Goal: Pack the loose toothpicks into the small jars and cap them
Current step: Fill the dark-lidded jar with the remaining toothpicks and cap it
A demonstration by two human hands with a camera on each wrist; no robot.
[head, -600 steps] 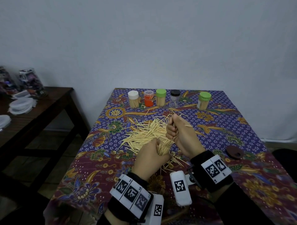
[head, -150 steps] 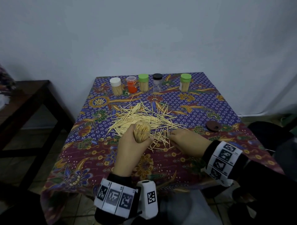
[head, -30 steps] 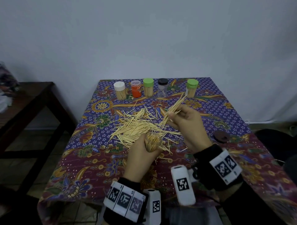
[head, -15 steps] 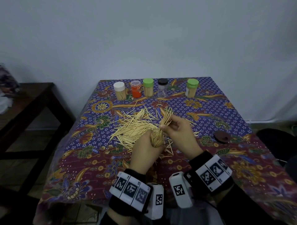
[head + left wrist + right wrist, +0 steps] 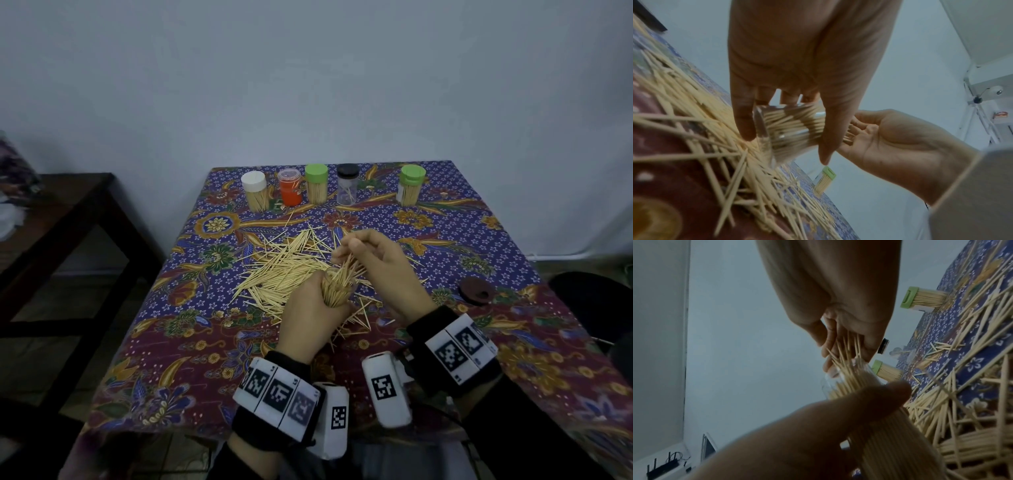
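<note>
Here, a table covered by a floral batik cloth (image 5: 462, 240) stood against a plain pale wall (image 5: 308, 85). A loose heap of toothpicks (image 5: 287, 267) lay at its centre. The left hand (image 5: 308, 318) gripped a clear open jar (image 5: 785, 129), tilted and packed with picks, just above the heap. The right hand (image 5: 380, 270) pinched a small bunch of picks (image 5: 846, 350) at the jar's mouth. Five capped jars (image 5: 317, 185) lined the far edge. A dark brown lid (image 5: 476, 291) lay to the right. A dark wooden side table (image 5: 68, 205) stood at left.
</note>
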